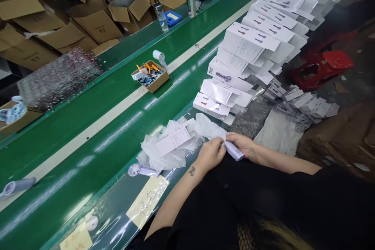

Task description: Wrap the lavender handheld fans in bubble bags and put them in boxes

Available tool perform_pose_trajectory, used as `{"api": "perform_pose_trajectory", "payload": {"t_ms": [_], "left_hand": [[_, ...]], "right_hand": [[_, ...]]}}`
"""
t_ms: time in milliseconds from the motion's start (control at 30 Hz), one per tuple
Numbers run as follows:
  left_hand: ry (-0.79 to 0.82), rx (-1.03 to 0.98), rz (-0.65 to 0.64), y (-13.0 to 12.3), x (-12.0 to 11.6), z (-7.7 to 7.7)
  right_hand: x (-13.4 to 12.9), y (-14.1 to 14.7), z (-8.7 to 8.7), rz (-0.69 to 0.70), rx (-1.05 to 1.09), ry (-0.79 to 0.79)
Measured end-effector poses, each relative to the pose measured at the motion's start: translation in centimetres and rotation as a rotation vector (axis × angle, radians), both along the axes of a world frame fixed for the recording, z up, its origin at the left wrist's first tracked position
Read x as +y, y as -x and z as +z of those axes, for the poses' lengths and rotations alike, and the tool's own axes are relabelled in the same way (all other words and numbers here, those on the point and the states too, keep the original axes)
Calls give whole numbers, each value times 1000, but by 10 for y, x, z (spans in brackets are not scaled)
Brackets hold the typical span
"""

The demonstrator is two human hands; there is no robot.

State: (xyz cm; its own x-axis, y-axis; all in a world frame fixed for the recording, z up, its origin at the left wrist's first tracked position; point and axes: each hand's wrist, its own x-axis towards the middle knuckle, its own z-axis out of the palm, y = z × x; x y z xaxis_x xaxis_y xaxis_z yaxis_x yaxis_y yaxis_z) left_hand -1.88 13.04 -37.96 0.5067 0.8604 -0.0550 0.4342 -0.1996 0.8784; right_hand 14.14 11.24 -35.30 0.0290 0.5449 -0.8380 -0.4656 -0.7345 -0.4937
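Observation:
A purple device (pixel 233 151) is held between my two hands, its upper part inside a white translucent bag (pixel 209 125). My left hand (pixel 211 154) is closed on the bag's edge beside the device. Closed on the bag and the device from the other side is my right hand (pixel 240 144). Left of them, white bags (pixel 149 152) lie in a pile with a printed white leaflet (pixel 174 141) on top. Another purple fan (pixel 134 170) rests at the near end of that pile.
Rows of flat white cartons (pixel 243 49) stand beyond my hands. On the green conveyor (pixel 117 125) are a small box of tools (pixel 158 83) and another device (pixel 19 186). A red stool (pixel 336 62) is at the right. Cardboard boxes (pixel 96 23) fill the far side.

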Motion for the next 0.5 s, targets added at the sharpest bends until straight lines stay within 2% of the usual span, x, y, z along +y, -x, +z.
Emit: {"api": "perform_pose_trajectory", "payload": {"t_ms": [67,133,167,233,267,333,400,500], "left_hand": [[303,-96,85,-8,12,9],[569,-179,209,-10,21,17],[642,-213,243,-8,23,22],[686,-265,248,0,23,31],[686,-278,223,6,22,36],[626,-291,171,18,19,45],[450,-285,123,29,18,49],[138,-202,77,34,22,41]], "right_hand": [[-1,-8,-3,38,-8,68],[0,-23,2,197,-55,76],[0,-31,9,298,-124,36],[2,-46,26,453,-313,-123],[3,-51,35,488,-382,-217],[4,-52,50,495,-353,-357],[4,-43,58,438,-191,-425],[5,-21,58,365,-57,-504]]}}
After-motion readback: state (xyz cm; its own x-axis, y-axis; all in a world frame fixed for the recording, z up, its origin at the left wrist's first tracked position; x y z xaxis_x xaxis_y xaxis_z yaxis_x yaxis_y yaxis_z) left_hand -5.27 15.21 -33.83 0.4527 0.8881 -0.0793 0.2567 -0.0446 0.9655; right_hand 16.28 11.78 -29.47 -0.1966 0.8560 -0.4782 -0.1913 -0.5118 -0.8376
